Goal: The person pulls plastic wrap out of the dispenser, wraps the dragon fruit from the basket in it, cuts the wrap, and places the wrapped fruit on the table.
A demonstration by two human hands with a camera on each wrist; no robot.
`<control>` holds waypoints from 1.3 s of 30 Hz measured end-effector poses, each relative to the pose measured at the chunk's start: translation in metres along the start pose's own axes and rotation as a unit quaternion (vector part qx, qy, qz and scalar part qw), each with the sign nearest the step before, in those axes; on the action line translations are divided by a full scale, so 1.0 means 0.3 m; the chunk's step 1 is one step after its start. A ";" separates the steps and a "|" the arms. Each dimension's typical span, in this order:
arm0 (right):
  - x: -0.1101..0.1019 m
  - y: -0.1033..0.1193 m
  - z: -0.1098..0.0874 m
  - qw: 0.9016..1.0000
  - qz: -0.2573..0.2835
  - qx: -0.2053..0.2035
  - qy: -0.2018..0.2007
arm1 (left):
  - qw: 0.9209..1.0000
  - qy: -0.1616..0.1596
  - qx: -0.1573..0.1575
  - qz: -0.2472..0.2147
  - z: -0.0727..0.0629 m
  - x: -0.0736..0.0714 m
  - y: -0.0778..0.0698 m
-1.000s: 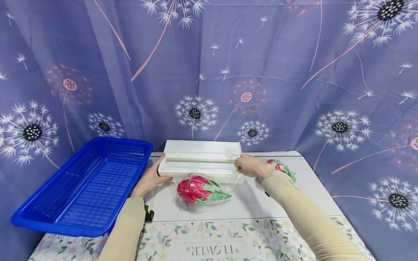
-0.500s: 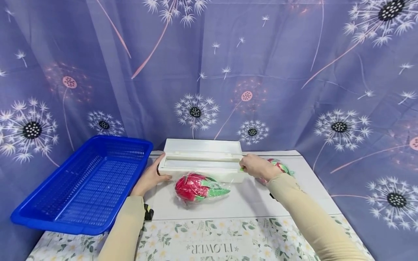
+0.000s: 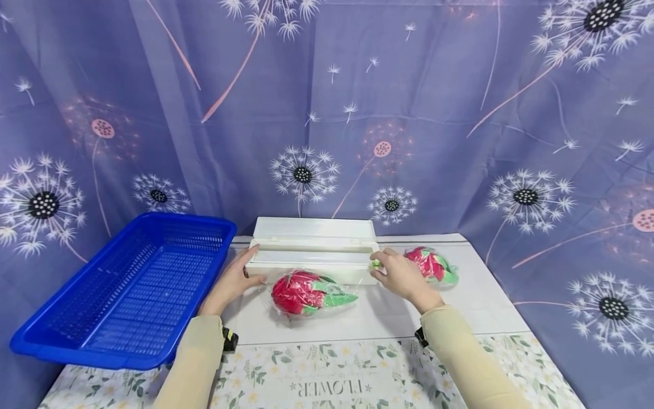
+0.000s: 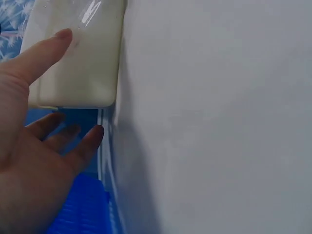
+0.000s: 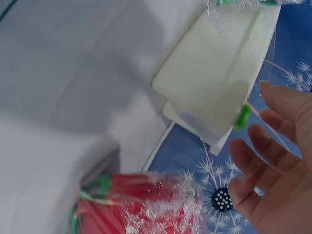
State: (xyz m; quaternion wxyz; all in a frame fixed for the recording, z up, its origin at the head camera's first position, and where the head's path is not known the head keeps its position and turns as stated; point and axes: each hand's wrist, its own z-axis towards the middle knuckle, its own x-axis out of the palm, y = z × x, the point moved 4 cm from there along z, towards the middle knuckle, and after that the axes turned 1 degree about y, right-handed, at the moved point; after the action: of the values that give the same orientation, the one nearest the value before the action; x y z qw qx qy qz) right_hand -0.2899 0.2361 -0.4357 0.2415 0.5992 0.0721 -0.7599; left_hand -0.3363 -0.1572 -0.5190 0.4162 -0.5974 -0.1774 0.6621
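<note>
A white cling film dispenser box (image 3: 301,274) stands with its lid raised near the back of the table. My left hand (image 3: 235,282) is at its left end, the thumb (image 4: 54,46) over the front face and the other fingers spread past the end. My right hand (image 3: 403,278) is by the right end, fingers loosely bent around nothing, close to the green cutter slider (image 5: 242,117). Right in front of the box lies a red dragon fruit (image 3: 298,292) with green leaf tips, loosely covered in clear film. Another film-wrapped dragon fruit (image 5: 141,204) lies beyond my right hand.
A blue plastic basket (image 3: 204,295) with perforated sides stands at the left, close to my left forearm. A white sheet (image 3: 352,326) and a floral cloth (image 3: 265,369) cover the table. A purple dandelion-print curtain (image 3: 245,153) hangs behind and at both sides.
My right hand slid slightly right along the box edge at the slider, then loosened its fingers and drew back. The front dragon fruit shifted slightly left. My left hand stayed at the box end.
</note>
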 end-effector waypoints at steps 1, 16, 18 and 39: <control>0.007 0.002 0.001 1.000 -0.005 0.005 -0.002 | 1.000 -0.002 0.009 0.002 -0.003 -0.003 -0.008; 0.068 0.014 0.011 0.998 -0.011 0.038 -0.054 | 0.954 -0.114 0.219 0.167 -0.031 -0.017 -0.135; 0.075 0.016 0.013 0.998 -0.007 0.040 -0.052 | 0.942 -0.124 0.245 0.192 -0.036 -0.019 -0.152; 0.054 0.105 0.013 0.957 0.258 0.118 -0.059 | 0.996 -0.059 0.015 -0.061 -0.063 0.015 -0.173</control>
State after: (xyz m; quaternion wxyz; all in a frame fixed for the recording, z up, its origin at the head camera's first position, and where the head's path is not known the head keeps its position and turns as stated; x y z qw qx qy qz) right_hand -0.2818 0.2024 -0.4442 0.3609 0.5760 -0.1890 -0.7087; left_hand -0.3008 -0.1280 -0.4881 0.4538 -0.5391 -0.2280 0.6719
